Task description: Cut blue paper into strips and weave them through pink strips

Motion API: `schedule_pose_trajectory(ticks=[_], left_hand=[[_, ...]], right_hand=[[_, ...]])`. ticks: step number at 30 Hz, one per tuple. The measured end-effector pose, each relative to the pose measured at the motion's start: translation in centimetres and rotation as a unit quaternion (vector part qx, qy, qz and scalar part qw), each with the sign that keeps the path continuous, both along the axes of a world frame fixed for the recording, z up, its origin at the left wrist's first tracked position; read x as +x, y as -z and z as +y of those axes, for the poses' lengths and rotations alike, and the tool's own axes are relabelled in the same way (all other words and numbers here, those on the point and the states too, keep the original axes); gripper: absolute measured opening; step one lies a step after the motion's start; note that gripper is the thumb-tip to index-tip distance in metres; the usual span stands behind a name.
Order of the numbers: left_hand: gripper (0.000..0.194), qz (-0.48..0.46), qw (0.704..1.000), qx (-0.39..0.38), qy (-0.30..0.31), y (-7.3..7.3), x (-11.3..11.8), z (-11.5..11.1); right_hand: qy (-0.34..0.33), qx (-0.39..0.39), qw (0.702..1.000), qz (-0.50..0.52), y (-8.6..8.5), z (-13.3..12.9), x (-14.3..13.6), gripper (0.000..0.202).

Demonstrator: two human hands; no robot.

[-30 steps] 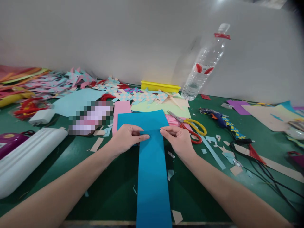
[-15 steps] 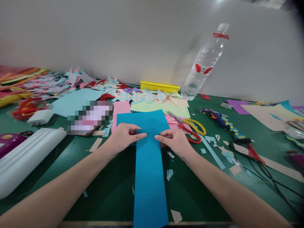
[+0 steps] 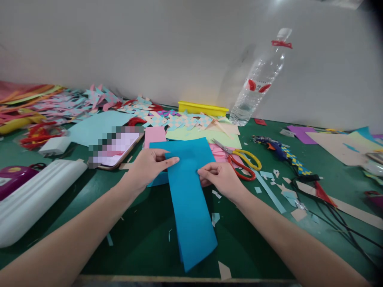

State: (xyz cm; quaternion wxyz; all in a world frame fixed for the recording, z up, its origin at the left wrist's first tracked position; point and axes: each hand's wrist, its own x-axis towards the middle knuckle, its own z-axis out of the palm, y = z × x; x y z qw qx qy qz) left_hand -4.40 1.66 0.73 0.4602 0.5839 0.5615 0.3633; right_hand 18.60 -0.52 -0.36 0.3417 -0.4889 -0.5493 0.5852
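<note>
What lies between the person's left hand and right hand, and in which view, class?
A blue paper strip lies between the left hand and the right hand, held at its sides, as the head view shows.

Slim bare forearms, bare left hand, bare right hand

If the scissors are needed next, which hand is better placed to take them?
Probably the right hand: the scissors lie just beside it, handles close. The left hand is farther, across the blue paper. Both hands hold this paper.

A pale grey wall stands behind a green tabletop.
</note>
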Motion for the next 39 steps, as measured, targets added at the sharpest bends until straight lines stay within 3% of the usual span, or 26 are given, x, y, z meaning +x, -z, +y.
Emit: schedule_pose_trajectory(ticks=[3, 7, 10, 15, 20, 24, 33, 39], left_hand=[[0.038, -0.061, 0.997, -0.010, -0.049, -0.2, -0.2, 0.2], [0.035, -0.040, 0.999, -0.002, -0.033, 0.0, 0.3, 0.0], [0.029, 0.005, 1.000, 0.025, 0.018, 0.4, 1.1, -0.4], [0.027, 0.004, 0.999, 0.040, 0.015, 1.1, 1.3, -0.2], [0.033, 0.008, 0.999, 0.040, -0.021, 1.6, 0.7, 0.5], [0.040, -0.010, 0.999, 0.022, -0.048, 1.7, 0.3, 0.7], [0.033, -0.127, 0.989, 0.009, -0.080, 0.4, 0.2, 0.6], [0.036, -0.089, 0.989, 0.040, -0.112, 0.3, 0.0, 0.7]], right_hand=[[0.007, 0.007, 1.000, 0.030, 0.1, 0.2, 0.0, 0.028], [0.034, -0.014, 0.999, 0.030, -0.1, -0.1, -0.3, 0.032], [0.001, 0.033, 0.999, -0.029, 0.0, -0.4, -0.3, 0.032], [-0.048, 0.128, 0.988, -0.079, 0.5, -0.2, -0.1, 0.039], [-0.051, 0.076, 0.993, -0.069, 0.4, -0.2, 0.0, 0.039], [-0.066, 0.112, 0.986, -0.104, 0.5, -0.3, 0.0, 0.042], [-0.035, 0.068, 0.992, -0.100, -0.1, -0.8, -0.2, 0.039], [-0.032, 0.091, 0.987, -0.129, 0.0, -0.5, -0.1, 0.038]])
